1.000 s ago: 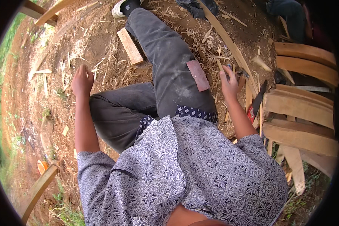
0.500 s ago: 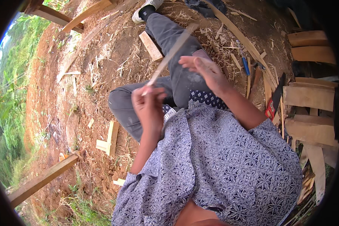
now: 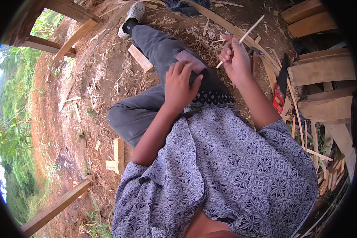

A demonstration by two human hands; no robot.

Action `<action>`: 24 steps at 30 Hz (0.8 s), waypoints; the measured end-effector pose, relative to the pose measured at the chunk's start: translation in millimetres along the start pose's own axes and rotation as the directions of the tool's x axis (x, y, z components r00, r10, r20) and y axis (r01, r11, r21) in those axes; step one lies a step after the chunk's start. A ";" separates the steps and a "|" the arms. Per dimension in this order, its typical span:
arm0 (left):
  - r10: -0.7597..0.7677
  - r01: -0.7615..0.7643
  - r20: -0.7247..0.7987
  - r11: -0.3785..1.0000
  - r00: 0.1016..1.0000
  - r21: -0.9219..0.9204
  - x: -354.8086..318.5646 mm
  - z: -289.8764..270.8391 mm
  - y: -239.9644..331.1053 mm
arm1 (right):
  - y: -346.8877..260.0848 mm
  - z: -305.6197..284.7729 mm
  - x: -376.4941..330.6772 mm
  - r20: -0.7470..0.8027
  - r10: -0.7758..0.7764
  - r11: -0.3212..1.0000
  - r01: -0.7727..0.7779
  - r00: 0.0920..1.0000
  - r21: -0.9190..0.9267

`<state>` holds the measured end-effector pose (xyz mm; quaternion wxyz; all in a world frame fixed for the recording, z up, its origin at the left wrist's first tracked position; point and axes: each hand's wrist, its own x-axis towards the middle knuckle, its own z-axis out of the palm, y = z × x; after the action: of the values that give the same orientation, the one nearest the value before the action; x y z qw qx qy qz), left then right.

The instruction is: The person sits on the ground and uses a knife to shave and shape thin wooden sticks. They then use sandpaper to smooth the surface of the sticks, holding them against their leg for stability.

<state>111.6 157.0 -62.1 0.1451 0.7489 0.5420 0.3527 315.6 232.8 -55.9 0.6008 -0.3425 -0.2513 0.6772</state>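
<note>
A thin pale wooden stick is in my right hand, slanting up to the right with both ends sticking out past the closed fingers. My left hand is over my thigh, fingers stretched out and holding nothing. Its fingertips reach the near edge of a flat purplish-brown rectangle, which looks like a sheet of sandpaper, lying on my grey trouser leg. Whether the fingers press on it I cannot tell.
A handsaw with a red handle lies to the right, beside stacked wooden boards. A wood block rests by my outstretched leg. Joined wood pieces lie at left on the shaving-strewn ground. A wooden post juts in at lower left.
The stick has passed from my left hand to my right, which has moved slightly right and up. My left hand has moved right and up, to the purplish-brown sheet on my leg.
</note>
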 end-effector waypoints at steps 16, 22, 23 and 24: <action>-0.173 0.165 0.020 0.961 0.985 0.220 -9.8 13.6 -39.6 | 61.5 68.5 35.0 0.430 0.050 0.992 0.007 0.901 -0.129; -0.166 0.164 0.000 0.971 0.986 0.172 -3.0 15.0 -33.6 | 70.2 51.8 44.2 0.446 0.086 0.996 -0.065 0.891 -0.062; -0.157 0.155 0.000 0.973 0.988 0.170 -2.1 12.3 -33.0 | 69.6 51.9 44.4 0.440 0.072 0.997 -0.057 0.895 -0.048; -0.154 0.152 -0.001 0.975 0.988 0.163 -2.5 10.9 -32.4 | 68.7 53.3 43.4 0.434 0.058 0.998 -0.049 0.899 -0.033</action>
<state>95.6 168.6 -90.2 0.1132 0.7163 0.6241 0.2908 228.8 268.9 -80.5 0.5071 -0.1960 -0.3767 0.7501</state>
